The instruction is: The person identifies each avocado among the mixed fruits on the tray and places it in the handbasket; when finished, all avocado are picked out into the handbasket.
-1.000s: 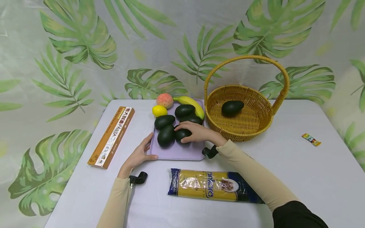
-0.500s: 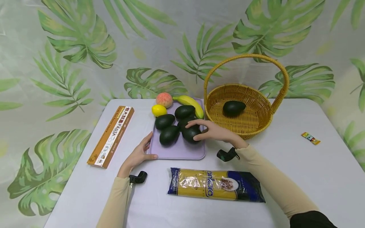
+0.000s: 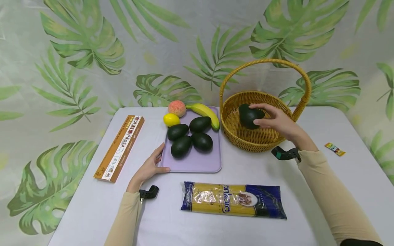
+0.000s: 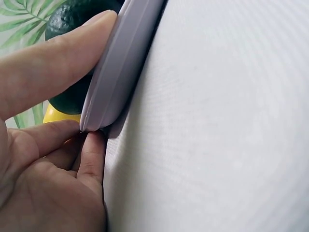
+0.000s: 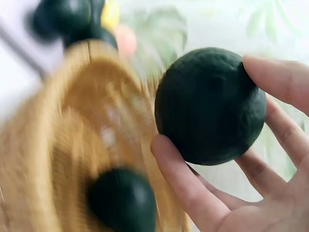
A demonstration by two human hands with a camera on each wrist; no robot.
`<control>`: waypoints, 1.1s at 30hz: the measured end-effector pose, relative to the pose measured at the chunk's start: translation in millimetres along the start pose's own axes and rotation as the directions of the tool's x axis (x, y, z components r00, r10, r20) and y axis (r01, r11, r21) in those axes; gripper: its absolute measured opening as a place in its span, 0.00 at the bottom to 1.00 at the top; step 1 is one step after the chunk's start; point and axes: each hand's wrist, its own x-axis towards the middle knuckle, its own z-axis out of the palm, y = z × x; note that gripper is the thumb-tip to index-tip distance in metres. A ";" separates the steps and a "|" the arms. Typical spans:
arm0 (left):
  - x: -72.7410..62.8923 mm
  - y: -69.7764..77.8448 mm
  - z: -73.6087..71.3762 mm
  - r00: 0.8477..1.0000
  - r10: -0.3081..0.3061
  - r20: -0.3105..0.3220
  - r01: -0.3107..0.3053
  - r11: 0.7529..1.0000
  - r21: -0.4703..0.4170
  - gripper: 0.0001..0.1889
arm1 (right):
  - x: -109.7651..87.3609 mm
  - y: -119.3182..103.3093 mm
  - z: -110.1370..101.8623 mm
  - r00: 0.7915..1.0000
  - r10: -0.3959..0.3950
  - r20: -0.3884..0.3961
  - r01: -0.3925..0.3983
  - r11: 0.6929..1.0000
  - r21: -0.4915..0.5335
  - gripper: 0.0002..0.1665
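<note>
Over the wicker basket (image 3: pixel 257 147), my right hand (image 3: pixel 275 121) holds a dark green avocado (image 3: pixel 248 118) between thumb and fingers. In the right wrist view the held avocado (image 5: pixel 210 106) is above the basket floor, where another avocado (image 5: pixel 123 200) lies; the head view mostly hides that one. My left hand (image 3: pixel 150 167) grips the near left corner of the lilac tray (image 3: pixel 200 165), thumb along the front rim and fingers at the left side. On the tray are several avocados (image 3: pixel 181 147), a banana (image 3: pixel 204 112), a peach (image 3: pixel 176 108) and a lemon (image 3: pixel 171 120) at its left edge.
A long pasta box (image 3: pixel 120 148) lies left of the tray. In front is a yellow and blue bag of spaghetti (image 3: pixel 232 200). A small wrapped snack (image 3: pixel 335 149) lies far right. The basket's tall handle (image 3: pixel 266 61) arches over its opening.
My right hand has lifted one avocado off the tray and carried it right, over the basket. The avocados left on the tray have shifted slightly. My left hand stays at the tray corner.
</note>
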 end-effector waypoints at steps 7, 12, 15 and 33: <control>-0.6 -2.1 0.2 1.000 0.004 -0.006 -0.004 1.000 0.003 0.54 | -9.1 16.0 -43.1 0.989 0.062 -0.135 -0.072 0.995 -0.070 0.32; -0.6 -0.5 0.5 1.000 -0.003 -0.004 0.003 1.000 0.003 0.54 | -6.8 24.6 -50.9 0.988 0.076 -0.136 -0.105 0.971 -0.216 0.33; -1.1 3.5 1.2 1.000 -0.017 -0.002 0.017 1.000 0.000 0.53 | -2.4 27.9 -49.4 0.989 0.076 -0.126 -0.112 0.946 -0.305 0.32; -10.1 29.3 2.6 1.000 0.014 0.006 -0.015 1.000 0.018 0.51 | 9.2 36.1 -42.0 0.984 0.146 -0.103 -0.176 0.895 -0.409 0.30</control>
